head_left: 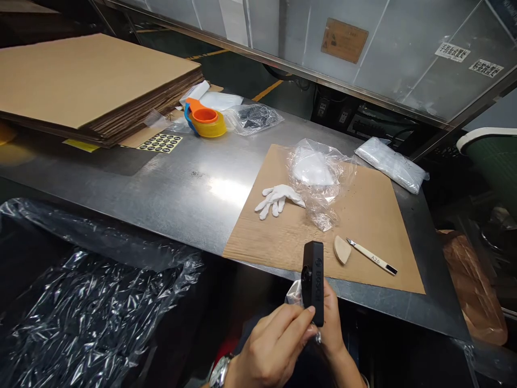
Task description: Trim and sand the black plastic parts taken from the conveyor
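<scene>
A black rectangular device (313, 283) with a round lens-like part and the word BOSCH on its side stands upright between my hands, just off the table's front edge. My right hand (333, 323) grips it from behind, most of its fingers hidden. My left hand (271, 344), with a watch at the wrist, is closed, its fingertips against the device's lower part. Crumpled, whitish thin material (294, 294) pokes out beside the device above my left fingers; whether it is film or cloth I cannot tell. Beyond lie a beige wedge-shaped sponge (342, 250) and a pen-like tool marked A26 (372, 256).
On a cardboard sheet (258, 242) rest a white glove (278, 200) and a clear bag with white contents (313, 166). Stacked cardboard (92, 81), a yellow tape roll (212, 128) and a sticker sheet (160, 143) occupy the left. A black-lined bin (89, 307) stands lower left.
</scene>
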Tool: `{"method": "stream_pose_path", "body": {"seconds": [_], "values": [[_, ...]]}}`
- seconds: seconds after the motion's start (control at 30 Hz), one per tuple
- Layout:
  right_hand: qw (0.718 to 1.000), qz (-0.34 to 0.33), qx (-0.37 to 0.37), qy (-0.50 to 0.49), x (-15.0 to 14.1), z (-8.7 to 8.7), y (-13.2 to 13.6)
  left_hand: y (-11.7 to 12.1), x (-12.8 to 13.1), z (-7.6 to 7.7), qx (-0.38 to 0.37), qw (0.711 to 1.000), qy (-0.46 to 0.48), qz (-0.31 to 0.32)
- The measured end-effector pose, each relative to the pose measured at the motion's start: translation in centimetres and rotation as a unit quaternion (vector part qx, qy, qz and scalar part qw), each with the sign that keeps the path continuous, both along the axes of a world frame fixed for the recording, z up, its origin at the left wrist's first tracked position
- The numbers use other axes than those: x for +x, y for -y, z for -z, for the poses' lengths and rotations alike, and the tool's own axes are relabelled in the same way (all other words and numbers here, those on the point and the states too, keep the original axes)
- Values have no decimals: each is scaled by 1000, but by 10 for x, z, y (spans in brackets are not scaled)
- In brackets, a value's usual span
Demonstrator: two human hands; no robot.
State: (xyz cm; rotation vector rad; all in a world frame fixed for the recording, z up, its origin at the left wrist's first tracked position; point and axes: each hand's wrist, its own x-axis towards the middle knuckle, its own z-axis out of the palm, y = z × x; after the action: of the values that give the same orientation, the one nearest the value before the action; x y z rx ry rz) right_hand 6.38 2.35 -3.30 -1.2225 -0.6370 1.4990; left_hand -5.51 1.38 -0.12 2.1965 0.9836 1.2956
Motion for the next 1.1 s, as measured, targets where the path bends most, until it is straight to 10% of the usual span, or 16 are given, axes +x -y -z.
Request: {"method": "stream_pose_path", "body": {"seconds": [1.1], "values": [[998,-8,11,58,3,8,2,0,-4,11,-37,998,44,10]]}}
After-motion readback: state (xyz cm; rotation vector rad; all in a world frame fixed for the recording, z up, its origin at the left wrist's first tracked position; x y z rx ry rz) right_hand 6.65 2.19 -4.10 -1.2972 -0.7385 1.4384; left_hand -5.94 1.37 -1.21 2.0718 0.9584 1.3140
